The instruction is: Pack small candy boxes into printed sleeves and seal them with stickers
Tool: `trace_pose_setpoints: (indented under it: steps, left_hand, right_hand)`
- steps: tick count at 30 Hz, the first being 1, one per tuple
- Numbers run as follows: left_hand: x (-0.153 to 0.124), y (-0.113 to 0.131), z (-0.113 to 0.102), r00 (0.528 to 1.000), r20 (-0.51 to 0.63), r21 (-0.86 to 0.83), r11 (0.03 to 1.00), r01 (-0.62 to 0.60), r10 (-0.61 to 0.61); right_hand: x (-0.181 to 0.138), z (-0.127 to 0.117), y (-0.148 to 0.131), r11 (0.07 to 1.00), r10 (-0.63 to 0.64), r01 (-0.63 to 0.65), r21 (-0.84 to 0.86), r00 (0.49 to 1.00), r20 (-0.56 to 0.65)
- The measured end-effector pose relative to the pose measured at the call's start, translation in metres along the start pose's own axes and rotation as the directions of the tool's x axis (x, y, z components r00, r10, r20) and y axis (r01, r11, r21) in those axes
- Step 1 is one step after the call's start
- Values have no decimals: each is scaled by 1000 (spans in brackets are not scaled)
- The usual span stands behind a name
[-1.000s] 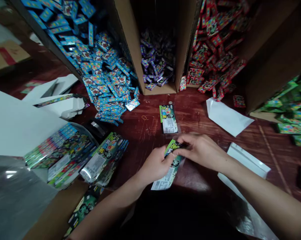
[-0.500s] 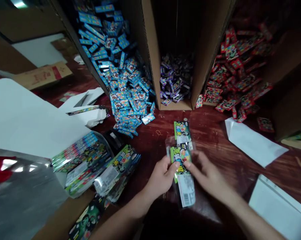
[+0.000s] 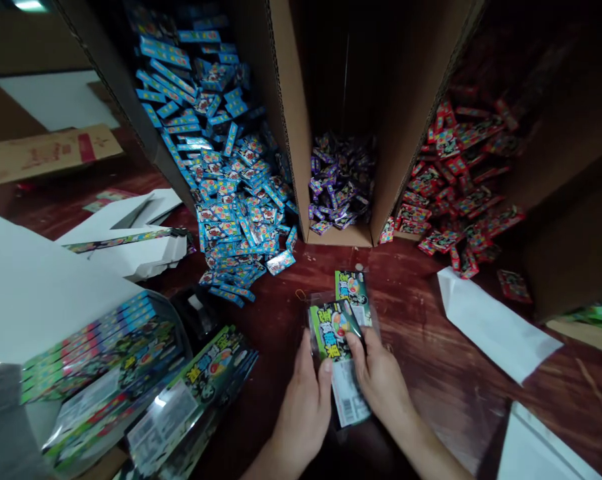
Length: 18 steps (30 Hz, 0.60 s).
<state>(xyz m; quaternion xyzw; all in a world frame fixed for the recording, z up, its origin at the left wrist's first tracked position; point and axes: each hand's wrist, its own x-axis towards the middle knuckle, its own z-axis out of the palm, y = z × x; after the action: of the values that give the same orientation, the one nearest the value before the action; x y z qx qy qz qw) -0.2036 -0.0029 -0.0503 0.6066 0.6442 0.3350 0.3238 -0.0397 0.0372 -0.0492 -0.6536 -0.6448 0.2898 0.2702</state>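
My left hand [image 3: 303, 407] is closed on the left edge of a flat printed packet [image 3: 333, 331] in clear plastic, with its thumb on the front. The packet is black and green, carries coloured lettering, and has a white barcode label at its lower end. My right hand [image 3: 383, 380] grips the packet's right side, fingertips at its edge. Just beyond, on the table, lies a similar printed packet [image 3: 349, 287], partly covered by the held one. More such packets [image 3: 208, 373] are stacked to the left of my hands.
Cardboard bins hold heaps of small blue boxes [image 3: 231, 207], purple boxes [image 3: 338, 187] and red boxes [image 3: 451, 180]. A folded white paper piece [image 3: 495, 327] lies right, above a white tray-like object [image 3: 541, 447]. A clear-sided container of upright packets [image 3: 105, 360] stands left, near white sheets [image 3: 145, 257].
The view has shifted. The held packet is tilted more to the left, my left hand sits lower along its edge, and my right fingers have moved onto its right side.
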Motion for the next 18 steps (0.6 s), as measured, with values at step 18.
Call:
trace_pose_setpoints:
  steps: [18]
  left_hand:
    - [228, 5, -40, 958, -284, 814, 540, 215, 47]
  right_hand:
    - [286, -38, -22, 820, -490, 422, -387, 866, -95]
